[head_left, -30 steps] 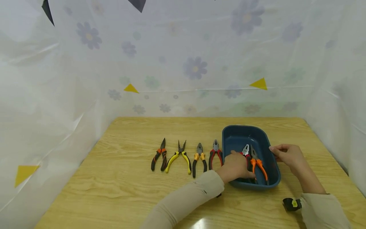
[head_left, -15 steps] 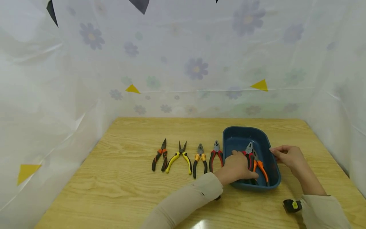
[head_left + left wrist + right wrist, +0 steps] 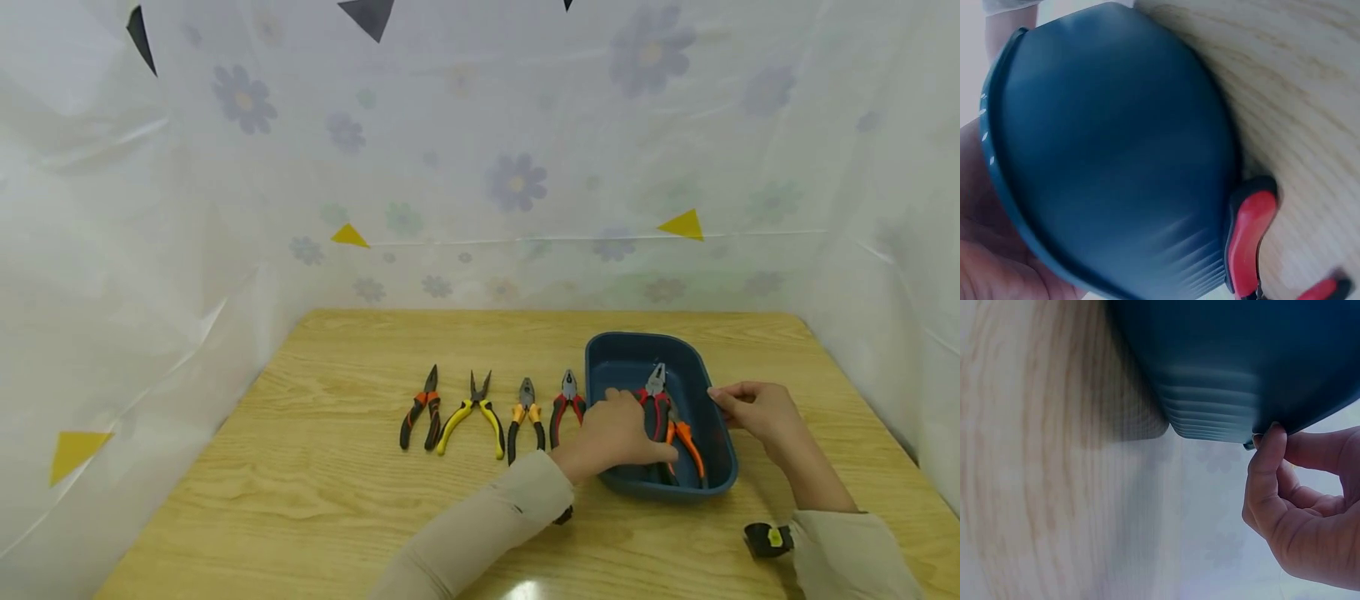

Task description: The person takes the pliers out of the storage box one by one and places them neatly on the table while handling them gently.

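Observation:
In the head view, a dark blue plastic bin [image 3: 637, 354] stands at the right of the table. My left hand [image 3: 618, 433] reaches over its near left side and holds red-and-black pliers [image 3: 657, 392] by the handles; its fingertips are hidden behind the hand. These pliers lie partly over orange-handled pliers [image 3: 688, 450] in the bin. With thumb and fingertips, my right hand [image 3: 761, 412] pinches the bin's right rim, clearly visible in the right wrist view, where the hand [image 3: 1310, 512] grips the edge. The left wrist view mostly shows the bin's outer wall [image 3: 1110, 150].
Left of the bin, several pliers stand in a row: orange-and-black [image 3: 422, 408], yellow [image 3: 471, 412], yellow-and-black [image 3: 526, 417] and another red-and-black pair [image 3: 567, 400], close against the bin. A flower-printed sheet [image 3: 480, 167] hangs behind the wooden table [image 3: 315, 500].
The red-and-black pliers in the bin have shifted right and away from me, covering the head of the orange-handled pair. My left forearm has drawn slightly left. The right hand stays at the rim.

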`<act>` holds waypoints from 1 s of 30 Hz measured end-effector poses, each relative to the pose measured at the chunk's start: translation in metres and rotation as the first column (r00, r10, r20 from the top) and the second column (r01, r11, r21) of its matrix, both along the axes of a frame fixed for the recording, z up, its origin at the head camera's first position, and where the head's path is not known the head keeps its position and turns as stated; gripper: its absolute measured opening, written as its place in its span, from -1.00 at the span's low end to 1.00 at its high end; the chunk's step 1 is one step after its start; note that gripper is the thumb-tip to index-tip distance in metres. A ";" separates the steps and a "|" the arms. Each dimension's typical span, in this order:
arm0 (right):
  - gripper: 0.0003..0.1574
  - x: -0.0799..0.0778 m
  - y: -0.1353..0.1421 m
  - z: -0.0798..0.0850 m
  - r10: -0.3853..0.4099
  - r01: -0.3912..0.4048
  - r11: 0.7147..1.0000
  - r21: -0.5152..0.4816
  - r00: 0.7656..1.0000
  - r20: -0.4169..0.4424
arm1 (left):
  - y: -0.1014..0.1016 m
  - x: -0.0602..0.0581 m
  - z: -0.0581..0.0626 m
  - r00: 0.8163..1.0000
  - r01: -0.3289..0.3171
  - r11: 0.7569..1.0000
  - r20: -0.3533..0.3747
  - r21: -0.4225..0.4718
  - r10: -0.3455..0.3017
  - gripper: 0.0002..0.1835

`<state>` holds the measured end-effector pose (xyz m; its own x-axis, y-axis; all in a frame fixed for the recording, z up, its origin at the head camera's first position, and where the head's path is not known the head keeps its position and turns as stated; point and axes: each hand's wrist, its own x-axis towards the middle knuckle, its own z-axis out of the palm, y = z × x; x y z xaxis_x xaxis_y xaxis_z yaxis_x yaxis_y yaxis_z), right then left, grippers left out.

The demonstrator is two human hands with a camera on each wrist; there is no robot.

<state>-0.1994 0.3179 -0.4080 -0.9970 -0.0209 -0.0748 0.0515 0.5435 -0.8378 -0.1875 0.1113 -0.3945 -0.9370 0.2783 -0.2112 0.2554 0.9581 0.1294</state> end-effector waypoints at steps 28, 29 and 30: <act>-0.43 -0.001 0.000 0.000 0.005 -0.005 1.000 -0.006 1.000 0.000 | -0.070 0.001 0.036 0.996 -0.007 0.924 0.088 0.381 -0.029 -0.07; -0.42 -0.001 0.001 0.000 0.006 -0.006 1.000 -0.009 1.000 0.000 | -0.074 0.000 0.037 0.996 -0.009 0.924 0.086 0.383 -0.025 -0.07; -0.42 0.000 0.001 0.000 0.006 -0.006 1.000 -0.008 1.000 -0.002 | -0.078 -0.002 0.037 0.996 -0.012 0.922 0.083 0.388 -0.022 -0.10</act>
